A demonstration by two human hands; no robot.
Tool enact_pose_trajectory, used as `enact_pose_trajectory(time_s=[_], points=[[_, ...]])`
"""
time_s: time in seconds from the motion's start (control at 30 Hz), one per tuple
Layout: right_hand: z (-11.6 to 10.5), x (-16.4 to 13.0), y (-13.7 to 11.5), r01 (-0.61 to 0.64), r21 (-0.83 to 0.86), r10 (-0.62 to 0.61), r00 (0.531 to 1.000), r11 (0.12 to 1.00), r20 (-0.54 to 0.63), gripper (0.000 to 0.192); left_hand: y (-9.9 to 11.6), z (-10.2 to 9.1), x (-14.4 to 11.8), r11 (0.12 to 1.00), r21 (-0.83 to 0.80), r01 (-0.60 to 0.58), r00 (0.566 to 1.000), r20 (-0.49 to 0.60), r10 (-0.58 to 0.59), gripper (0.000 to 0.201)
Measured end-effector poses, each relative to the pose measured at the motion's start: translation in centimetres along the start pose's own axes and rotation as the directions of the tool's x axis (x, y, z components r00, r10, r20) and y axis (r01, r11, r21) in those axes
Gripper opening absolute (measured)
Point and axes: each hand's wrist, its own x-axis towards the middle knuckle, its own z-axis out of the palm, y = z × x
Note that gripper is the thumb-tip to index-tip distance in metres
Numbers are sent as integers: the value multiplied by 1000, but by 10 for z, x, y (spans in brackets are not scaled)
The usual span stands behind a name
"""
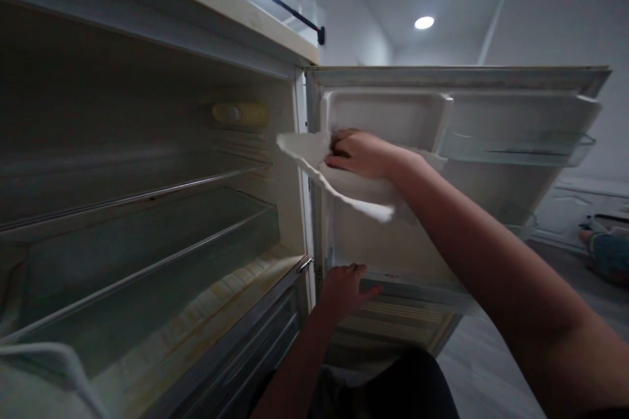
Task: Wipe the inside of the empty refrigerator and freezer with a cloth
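Note:
An empty fridge stands open in front of me, its door (pixel 491 190) swung out to the right. My right hand (pixel 361 152) presses a white cloth (pixel 334 183) against the inner side of the door, near the hinge and just under the covered top compartment (pixel 388 114). The cloth hangs in a fold below my fingers. My left hand (pixel 346 288) rests with fingers spread on the lower door shelf (pixel 417 288), holding nothing. Both forearms reach in from the bottom of the view.
Inside the fridge, glass shelves (pixel 162 255) with metal front rails sit bare and stained. A clear door bin (pixel 521 147) hangs at the upper right of the door. Another person's foot (pixel 607 252) lies on the floor at the far right. Ceiling lamps (pixel 424 22) shine above.

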Motion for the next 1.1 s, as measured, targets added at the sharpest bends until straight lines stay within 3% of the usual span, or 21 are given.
enact_pose_trajectory(time_s=[0.2, 0.47, 0.7, 0.93, 1.1], points=[[12, -7, -5, 33, 0, -33, 998, 999, 62, 66, -6, 3, -3, 1000, -18, -22, 1000, -13, 22, 63], [7, -22, -2, 12, 51, -23, 973, 999, 230, 49, -7, 2, -4, 999, -26, -25, 1000, -7, 24, 60], [0, -49, 22, -118, 57, 97, 954, 991, 283, 55, -7, -1, -4, 999, -30, -32, 999, -6, 32, 59], [6, -71, 23, -269, -184, 297, 944, 945, 145, 78, -9, 0, -7, 995, -66, -74, 997, -26, 72, 52], [15, -60, 0, -287, -202, 305, 950, 936, 64, 78, -9, 3, -7, 993, -74, -93, 995, -26, 92, 50]])
